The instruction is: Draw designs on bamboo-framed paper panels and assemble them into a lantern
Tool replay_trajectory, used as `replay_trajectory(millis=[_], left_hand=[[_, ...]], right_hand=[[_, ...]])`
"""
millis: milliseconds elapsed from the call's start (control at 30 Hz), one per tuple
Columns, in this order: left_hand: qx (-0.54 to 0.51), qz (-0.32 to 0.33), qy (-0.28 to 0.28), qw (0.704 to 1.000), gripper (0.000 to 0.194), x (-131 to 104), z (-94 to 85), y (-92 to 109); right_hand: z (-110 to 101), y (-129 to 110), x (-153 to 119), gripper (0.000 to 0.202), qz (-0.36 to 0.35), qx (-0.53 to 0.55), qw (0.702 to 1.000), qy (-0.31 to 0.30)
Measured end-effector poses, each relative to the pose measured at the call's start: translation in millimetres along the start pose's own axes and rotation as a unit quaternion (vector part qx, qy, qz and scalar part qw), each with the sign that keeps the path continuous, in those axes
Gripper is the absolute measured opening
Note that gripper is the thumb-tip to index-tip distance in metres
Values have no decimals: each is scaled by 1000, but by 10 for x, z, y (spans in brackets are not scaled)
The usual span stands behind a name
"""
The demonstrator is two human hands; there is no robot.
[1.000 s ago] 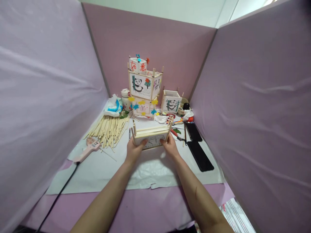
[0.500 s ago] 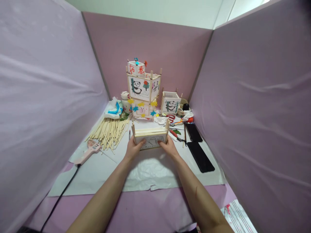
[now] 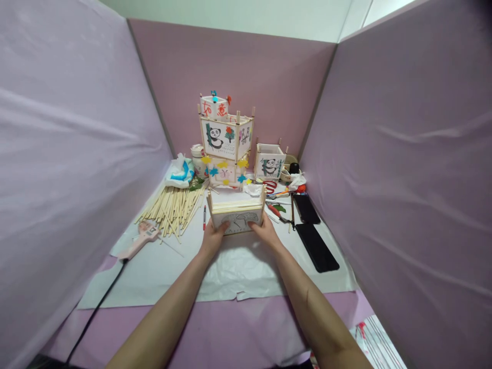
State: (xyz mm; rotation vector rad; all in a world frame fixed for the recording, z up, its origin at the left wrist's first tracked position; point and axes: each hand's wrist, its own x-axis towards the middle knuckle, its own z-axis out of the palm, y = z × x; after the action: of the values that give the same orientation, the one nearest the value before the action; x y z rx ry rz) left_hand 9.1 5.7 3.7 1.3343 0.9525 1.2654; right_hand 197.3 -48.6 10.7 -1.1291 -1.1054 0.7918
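Between my two hands is a stack of stick-framed paper panels (image 3: 237, 221), its front sheet bearing a black line drawing that looks like mushrooms. My left hand (image 3: 214, 238) grips the left end, thumb pressed on the front paper. At the right end my right hand (image 3: 266, 230) does the same; the fingers of both are partly hidden behind the panels. Paired stick ends poke up at both top corners. Beyond the stack stands a tiered paper lantern (image 3: 221, 139) with panda drawings and red characters, and right of it a smaller panda box (image 3: 270, 166).
Loose wooden sticks (image 3: 169, 207) lie at the left, near a pink glue gun (image 3: 140, 241) with a black cord. A red pen (image 3: 204, 218) lies beside my left hand. Right are red-handled pliers (image 3: 274, 210), red scissors (image 3: 270, 186) and two black phones (image 3: 317, 248). Fabric-covered walls enclose three sides.
The stack has tilted slightly, so more of the front drawing shows between my thumbs. Both hands keep their hold on it. The whole view has shifted a little.
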Motion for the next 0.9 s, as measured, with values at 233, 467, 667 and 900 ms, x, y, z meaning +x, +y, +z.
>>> replay_trajectory(millis=[233,467,667,900], left_hand=[[6,-21,13,1000,68,31,-24,-114],[14,-15,-6,1000,62,18,-50,-69],[28,5,-73,997,69,-86,-271,78],[69,-11,-73,995,51,-143,-310,142]], right_hand=[[-203,127,-59,47,2,3,998,-56],[-306,167,-33,41,8,31,996,-85],[-303,176,-23,39,2,38,996,-76],[-363,127,-157,47,7,42,995,-89]])
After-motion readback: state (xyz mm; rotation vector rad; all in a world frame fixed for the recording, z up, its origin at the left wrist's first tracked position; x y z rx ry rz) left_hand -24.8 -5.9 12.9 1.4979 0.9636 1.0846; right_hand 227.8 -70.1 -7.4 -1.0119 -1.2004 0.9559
